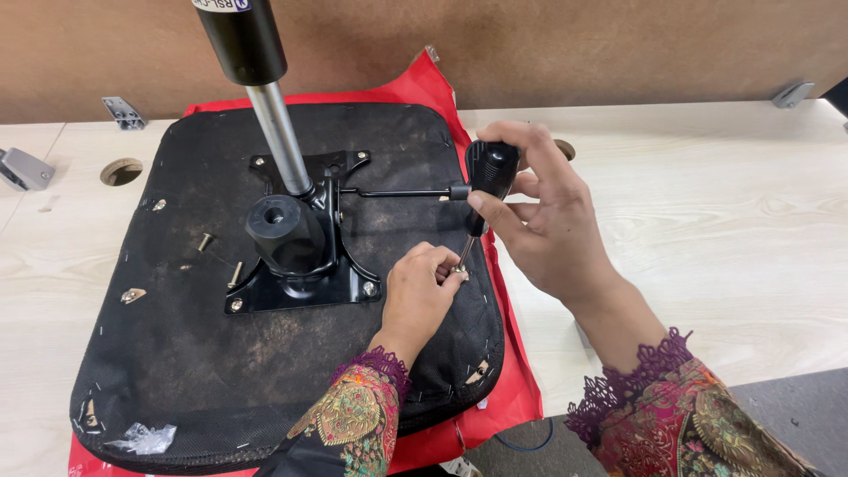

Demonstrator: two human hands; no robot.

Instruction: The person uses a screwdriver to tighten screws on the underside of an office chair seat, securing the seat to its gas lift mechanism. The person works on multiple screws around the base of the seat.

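Screwdriver set to a screw at the right edge of an upturned chair seat

The right hand (539, 221) grips the black handle of a screwdriver (488, 181), its tip down at about 4 o'clock from the metal plate (305, 283); the left hand (420, 296) pinches closed on a small screw (459, 269) under the tip. The plate lies on the seat (221, 353), with a screw head showing in its near corners. Two loose bolts (219, 256) lie at its 9 o'clock, so the fastening seems only partly done, with more left to drive in
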